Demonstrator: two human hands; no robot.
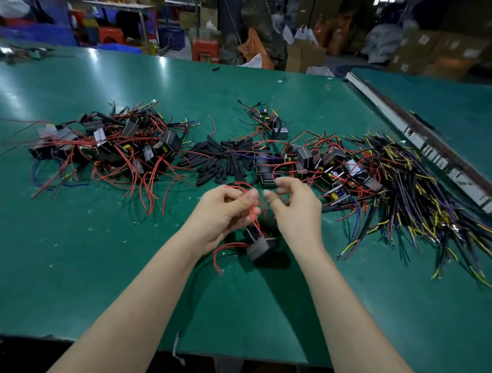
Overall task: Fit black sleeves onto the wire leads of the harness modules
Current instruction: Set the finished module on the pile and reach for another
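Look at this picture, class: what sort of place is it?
Probably a small factory or assembly workshop. A large green worktable holds heaps of wired modules and cut black sleeves, with stacked cardboard boxes behind.

It was a factory workshop: a green desk (97, 265) heaped with modules (107, 145), and cartons (428, 53), crates (172, 37) and stools (205, 49) crowded behind.

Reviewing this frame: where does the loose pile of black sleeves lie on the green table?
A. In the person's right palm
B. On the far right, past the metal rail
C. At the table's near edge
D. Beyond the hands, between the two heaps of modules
D: the black sleeves lie beyond the left hand and right hand, between the left heap of modules and the right heap of modules.
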